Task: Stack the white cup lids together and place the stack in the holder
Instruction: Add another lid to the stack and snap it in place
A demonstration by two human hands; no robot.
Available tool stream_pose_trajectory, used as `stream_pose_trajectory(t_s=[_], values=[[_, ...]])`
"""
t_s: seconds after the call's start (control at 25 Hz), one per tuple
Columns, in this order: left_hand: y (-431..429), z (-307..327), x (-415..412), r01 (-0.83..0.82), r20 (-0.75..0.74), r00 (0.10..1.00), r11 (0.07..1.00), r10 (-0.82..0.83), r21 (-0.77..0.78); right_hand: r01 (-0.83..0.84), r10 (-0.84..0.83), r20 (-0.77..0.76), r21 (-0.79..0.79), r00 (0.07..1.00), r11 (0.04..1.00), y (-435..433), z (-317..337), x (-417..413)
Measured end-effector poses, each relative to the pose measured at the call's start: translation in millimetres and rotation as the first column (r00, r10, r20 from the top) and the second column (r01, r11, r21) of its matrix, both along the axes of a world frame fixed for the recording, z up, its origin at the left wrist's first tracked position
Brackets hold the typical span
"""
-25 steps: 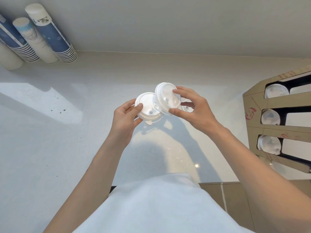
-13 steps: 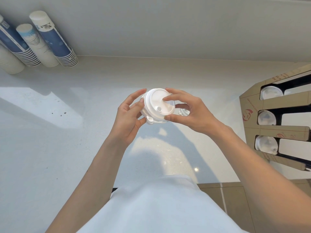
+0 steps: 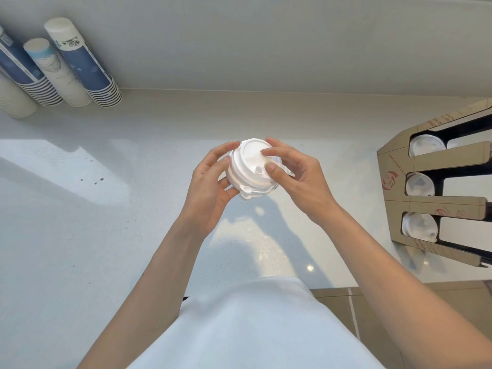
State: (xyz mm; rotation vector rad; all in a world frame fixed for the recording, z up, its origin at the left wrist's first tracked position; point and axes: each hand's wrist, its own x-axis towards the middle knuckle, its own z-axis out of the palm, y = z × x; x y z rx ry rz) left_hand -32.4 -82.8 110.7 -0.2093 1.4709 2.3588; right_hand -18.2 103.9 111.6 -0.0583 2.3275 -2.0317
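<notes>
Both hands held the stack of lids (image 3: 253, 169) above the tabletop (image 3: 80, 235): left hand (image 3: 210, 187) cupping its side, right hand (image 3: 295, 177) fingers (image 3: 269, 151) pressing the top. Uneven pressure could skew the nesting and spill lids before the holder (image 3: 436, 161).

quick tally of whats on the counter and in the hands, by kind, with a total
stacks of paper cups: 4
lid stack held between left hand and right hand: 1 (number of lids in it unclear)
cardboard lid holder: 1, with lids showing in 3 slots
total: 6
</notes>
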Motion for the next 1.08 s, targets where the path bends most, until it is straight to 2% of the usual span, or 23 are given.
stream_pose_trajectory(t_s=[0.16,0.36,0.68,1.08], values=[[2.9,1.5,1.4,0.011,-0.034,0.999,1.0,-0.011,-0.008,0.164,-0.16,0.04,-0.105,0.986,0.981,-2.8,-4.7,-0.1],[5.9,1.6,3.2,0.021,-0.061,0.998,1.0,-0.022,-0.015,0.23,-0.225,0.056,-0.124,0.973,0.965,-3.7,-5.2,-0.4],[5.4,1.0,3.3,0.056,-0.085,0.995,0.997,-0.051,0.052,0.194,-0.188,0.06,-0.097,0.98,0.976,-5.1,-0.1,-1.3],[11.9,6.1,2.4,0.113,-0.126,0.986,0.994,-0.111,0.009,0.185,-0.18,0.065,-0.08,0.981,0.979,-10.9,5.6,1.4]])
